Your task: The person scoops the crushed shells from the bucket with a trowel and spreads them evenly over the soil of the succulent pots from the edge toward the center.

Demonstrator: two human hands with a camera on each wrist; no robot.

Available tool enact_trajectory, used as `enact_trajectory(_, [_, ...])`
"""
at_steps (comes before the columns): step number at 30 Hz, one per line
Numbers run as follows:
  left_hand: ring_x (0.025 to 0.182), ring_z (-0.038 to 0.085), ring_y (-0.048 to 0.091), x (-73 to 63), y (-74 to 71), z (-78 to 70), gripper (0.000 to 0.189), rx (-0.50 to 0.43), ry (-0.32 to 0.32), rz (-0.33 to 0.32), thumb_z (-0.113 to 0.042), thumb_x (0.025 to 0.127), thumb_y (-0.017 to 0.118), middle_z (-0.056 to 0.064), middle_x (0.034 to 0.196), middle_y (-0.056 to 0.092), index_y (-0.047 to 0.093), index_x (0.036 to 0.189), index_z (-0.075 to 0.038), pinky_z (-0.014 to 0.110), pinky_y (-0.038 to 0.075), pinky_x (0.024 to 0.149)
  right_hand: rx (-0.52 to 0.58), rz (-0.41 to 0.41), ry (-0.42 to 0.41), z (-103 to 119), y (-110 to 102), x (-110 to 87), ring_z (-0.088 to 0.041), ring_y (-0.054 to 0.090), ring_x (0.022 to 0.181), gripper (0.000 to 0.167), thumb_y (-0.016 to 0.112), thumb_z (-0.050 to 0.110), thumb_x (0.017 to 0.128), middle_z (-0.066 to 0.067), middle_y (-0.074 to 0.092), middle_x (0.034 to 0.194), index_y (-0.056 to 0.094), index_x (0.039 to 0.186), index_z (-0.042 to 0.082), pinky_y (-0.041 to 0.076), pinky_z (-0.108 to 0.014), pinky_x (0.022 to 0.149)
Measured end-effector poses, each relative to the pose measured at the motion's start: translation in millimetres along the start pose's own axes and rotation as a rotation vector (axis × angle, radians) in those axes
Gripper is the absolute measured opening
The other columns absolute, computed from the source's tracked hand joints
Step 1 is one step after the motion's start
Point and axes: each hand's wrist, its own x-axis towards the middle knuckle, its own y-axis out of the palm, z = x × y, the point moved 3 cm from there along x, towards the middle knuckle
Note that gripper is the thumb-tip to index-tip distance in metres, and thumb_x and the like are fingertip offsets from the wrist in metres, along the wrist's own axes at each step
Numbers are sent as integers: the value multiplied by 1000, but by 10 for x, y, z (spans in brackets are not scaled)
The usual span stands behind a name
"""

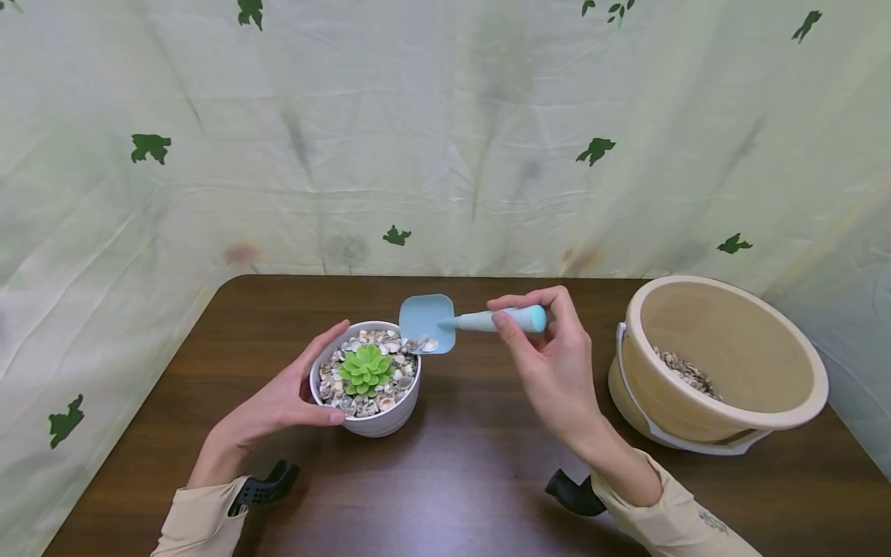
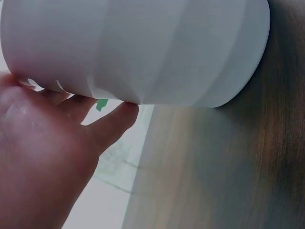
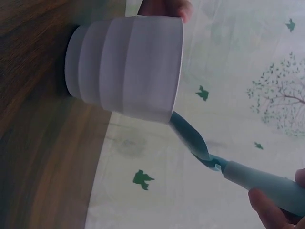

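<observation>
A white ribbed flowerpot [image 1: 383,424] stands on the table, filled with small shells and pebbles [image 1: 400,383] around a green succulent [image 1: 365,369]. My left hand [image 1: 278,398] holds the pot from its left side, thumb at the near rim and fingers round the far side. In the left wrist view, its fingertips [image 2: 125,110] press on the pot's wall. My right hand [image 1: 557,363] grips the handle of a light blue trowel [image 1: 426,311]. The trowel blade tilts down at the pot's right rim, a few shells [image 1: 425,345] on its lower edge. The right wrist view shows the blade [image 3: 189,136] right at the rim.
A beige bucket [image 1: 626,387] with a white handle [image 1: 643,422] stands at the table's right, with more shells or pebbles [image 1: 685,375] at its bottom. The dark wooden table [image 1: 445,495] ends at a pale curtain [image 1: 445,155] with green leaf prints.
</observation>
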Motion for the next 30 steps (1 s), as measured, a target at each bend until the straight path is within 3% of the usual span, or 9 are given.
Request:
enact_trajectory(9, [130, 33, 31, 23, -14, -11, 109, 93, 25, -41, -6, 71, 84, 7, 154, 24, 20, 155, -34, 25, 41, 94, -2, -3, -5, 5, 7, 5, -28, 65, 88, 24, 69, 1, 91, -6, 70, 107, 50, 106, 0, 44, -21, 57])
enact_trajectory(20, [128, 34, 33, 6, -17, -2, 108, 117, 19, -36, -11, 72, 85, 10, 152, 25, 20, 156, -32, 24, 40, 93, 51, -4, -2, -17, 71, -24, -27, 64, 91, 24, 67, -1, 90, -13, 69, 109, 49, 106, -2, 48, -22, 67])
enact_trajectory(30, [126, 35, 35, 11, -7, -10, 106, 118, 16, -61, -10, 73, 84, 11, 151, 27, 20, 156, -24, 26, 41, 92, 6, 5, -13, 24, 16, -42, -26, 65, 85, 24, 68, -1, 90, -10, 70, 107, 49, 105, 0, 45, -21, 58])
